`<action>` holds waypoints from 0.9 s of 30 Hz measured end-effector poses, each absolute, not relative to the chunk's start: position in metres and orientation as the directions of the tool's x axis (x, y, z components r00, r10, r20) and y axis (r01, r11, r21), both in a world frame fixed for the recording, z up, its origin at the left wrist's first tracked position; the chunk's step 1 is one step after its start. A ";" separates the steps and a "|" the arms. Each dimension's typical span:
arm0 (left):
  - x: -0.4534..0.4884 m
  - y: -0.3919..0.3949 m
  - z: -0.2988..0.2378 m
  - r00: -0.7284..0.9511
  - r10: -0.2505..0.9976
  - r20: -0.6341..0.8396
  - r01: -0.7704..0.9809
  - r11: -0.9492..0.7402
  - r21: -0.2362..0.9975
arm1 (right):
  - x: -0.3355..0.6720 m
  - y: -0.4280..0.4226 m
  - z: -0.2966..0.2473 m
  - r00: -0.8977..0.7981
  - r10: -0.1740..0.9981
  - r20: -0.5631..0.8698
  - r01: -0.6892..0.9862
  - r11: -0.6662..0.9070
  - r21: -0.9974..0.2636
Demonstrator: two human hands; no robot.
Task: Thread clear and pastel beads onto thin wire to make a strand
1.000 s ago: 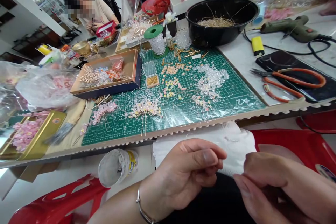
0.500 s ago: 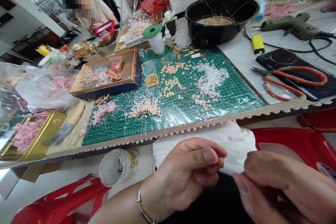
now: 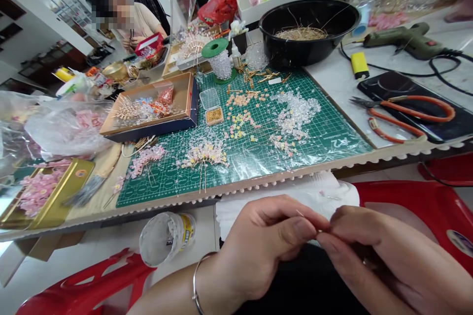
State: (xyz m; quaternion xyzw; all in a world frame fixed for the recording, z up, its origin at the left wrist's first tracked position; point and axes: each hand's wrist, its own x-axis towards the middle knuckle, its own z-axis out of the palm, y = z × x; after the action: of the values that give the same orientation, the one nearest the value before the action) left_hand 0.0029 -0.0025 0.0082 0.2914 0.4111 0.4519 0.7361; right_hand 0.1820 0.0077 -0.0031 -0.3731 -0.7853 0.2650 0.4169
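Observation:
My left hand (image 3: 269, 241), with a bangle at the wrist, pinches a thin wire (image 3: 300, 213) whose end pokes up above the index finger. My right hand (image 3: 380, 251) meets it fingertip to fingertip, closed in a pinch. A tiny pale speck shows between the two hands, too small to name. Beyond them lies a green cutting mat (image 3: 162, 189). On it rest a beaded hair comb (image 3: 205, 155), a pink beaded piece (image 3: 148, 160), clear beads (image 3: 297, 108), small yellow flower beads (image 3: 242, 125) and a small box of gold beads (image 3: 214, 116).
Orange-handled pliers (image 3: 417, 103) lie across a black phone (image 3: 443, 120) at right, near a glue gun (image 3: 406, 39). A black basin (image 3: 273, 47) stands behind the mat. Left are an open box (image 3: 155, 128) and a gold tin (image 3: 70, 192). Another person (image 3: 144, 19) sits far left.
My hands have come together from a small gap, and their fingertips now touch. The left hand has turned slightly, and the wire end shows above its index finger.

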 end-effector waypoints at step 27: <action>-0.030 -0.016 0.022 0.023 0.897 0.442 0.128 -0.441 0.888 | 0.205 0.025 0.032 -0.419 0.904 -0.082 0.139 -0.025 -0.990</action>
State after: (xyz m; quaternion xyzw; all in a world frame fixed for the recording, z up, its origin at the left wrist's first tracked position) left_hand -0.0298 -0.0162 0.0222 0.6302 0.4065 0.5686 0.3379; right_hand 0.2052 0.0251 0.0315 -0.4246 -0.6143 0.5763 0.3319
